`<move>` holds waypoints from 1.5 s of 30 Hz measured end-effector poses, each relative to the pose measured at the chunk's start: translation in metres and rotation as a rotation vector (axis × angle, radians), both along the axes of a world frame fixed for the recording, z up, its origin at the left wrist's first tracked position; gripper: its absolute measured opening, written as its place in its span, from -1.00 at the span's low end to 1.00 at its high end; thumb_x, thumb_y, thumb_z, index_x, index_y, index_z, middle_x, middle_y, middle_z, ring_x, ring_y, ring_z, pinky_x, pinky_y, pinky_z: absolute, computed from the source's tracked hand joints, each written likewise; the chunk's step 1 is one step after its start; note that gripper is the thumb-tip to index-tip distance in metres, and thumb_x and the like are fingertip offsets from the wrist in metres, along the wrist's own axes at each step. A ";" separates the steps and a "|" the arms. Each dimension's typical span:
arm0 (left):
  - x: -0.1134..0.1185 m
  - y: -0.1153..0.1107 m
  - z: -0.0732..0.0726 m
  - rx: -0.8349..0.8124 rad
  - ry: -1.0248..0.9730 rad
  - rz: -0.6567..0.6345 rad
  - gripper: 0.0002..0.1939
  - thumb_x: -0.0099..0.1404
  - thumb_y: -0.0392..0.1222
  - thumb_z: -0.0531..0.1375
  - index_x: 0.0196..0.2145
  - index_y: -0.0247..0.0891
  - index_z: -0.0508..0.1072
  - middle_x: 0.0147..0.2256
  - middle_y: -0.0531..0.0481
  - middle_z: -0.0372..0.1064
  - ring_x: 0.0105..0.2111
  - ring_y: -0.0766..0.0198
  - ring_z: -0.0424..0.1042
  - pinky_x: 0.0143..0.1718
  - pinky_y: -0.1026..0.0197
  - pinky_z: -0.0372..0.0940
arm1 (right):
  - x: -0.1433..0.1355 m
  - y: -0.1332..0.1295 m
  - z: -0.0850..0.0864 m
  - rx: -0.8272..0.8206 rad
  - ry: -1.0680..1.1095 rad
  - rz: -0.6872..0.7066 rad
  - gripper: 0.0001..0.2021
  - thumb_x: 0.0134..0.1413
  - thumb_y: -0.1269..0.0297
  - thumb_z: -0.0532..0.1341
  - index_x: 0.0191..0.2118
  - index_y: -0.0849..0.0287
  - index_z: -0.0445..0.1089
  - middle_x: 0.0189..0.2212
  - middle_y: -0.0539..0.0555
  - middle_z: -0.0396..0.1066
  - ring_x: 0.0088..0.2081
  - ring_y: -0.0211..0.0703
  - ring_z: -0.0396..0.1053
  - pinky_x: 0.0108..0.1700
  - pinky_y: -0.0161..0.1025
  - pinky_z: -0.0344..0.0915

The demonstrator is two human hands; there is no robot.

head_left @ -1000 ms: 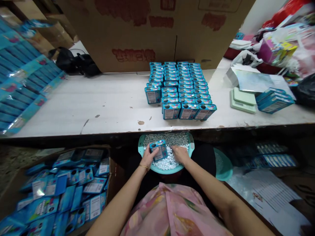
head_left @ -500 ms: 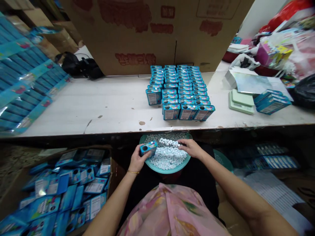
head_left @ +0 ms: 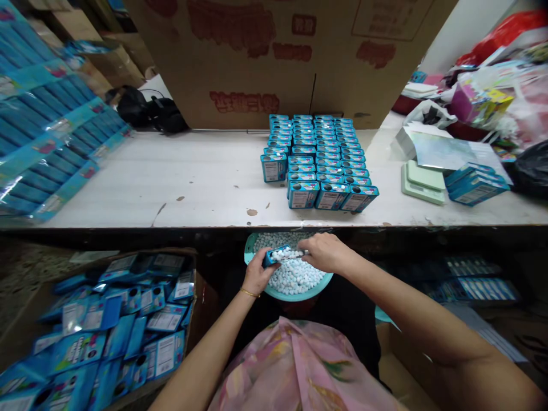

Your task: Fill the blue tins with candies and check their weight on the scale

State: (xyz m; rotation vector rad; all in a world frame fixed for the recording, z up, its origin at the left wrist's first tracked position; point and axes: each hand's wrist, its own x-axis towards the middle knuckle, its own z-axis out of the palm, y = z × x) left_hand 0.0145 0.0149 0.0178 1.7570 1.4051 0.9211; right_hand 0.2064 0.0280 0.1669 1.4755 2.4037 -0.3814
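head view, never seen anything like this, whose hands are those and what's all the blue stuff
There is no machine here: a person works bare-handed, and a camera worn on their head looks forward and down. The left hand holds a blue box. The right hand holds what looks like a scoop, with white pellets at the box's opening. Below is a bowl of pellets. On the table stand rows of similar boxes, with a green scale-like device to their right.
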 end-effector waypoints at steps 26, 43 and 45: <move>-0.014 0.002 -0.009 -0.166 -0.190 0.232 -0.56 -0.07 -0.06 0.22 -0.22 -0.26 0.27 -0.32 0.01 0.31 -0.29 0.23 0.32 -0.18 0.14 0.21 | 0.031 -0.018 -0.144 -0.076 0.167 -0.354 -0.67 0.02 0.30 0.03 -0.06 0.05 0.29 -0.17 0.13 0.38 -0.15 -0.05 0.32 -0.20 -0.19 0.21; -0.019 -0.002 0.005 -0.100 -0.134 0.157 -0.59 -0.07 -0.09 0.22 -0.23 -0.24 0.28 -0.32 0.03 0.31 -0.30 0.25 0.32 -0.19 0.17 0.20 | 0.055 -0.011 -0.086 -0.066 0.598 -0.306 -0.67 -0.05 0.24 0.13 -0.09 0.08 0.33 -0.13 0.01 0.37 -0.10 -0.14 0.30 -0.11 -0.29 0.19; -0.010 -0.002 0.006 -0.079 -0.084 0.116 -0.60 -0.05 -0.09 0.21 -0.22 -0.24 0.28 -0.32 0.02 0.32 -0.30 0.24 0.32 -0.20 0.18 0.20 | 0.047 -0.009 -0.058 -0.057 0.512 -0.247 -0.66 -0.04 0.23 0.12 -0.08 0.04 0.32 -0.15 -0.01 0.38 -0.12 -0.13 0.31 -0.13 -0.29 0.20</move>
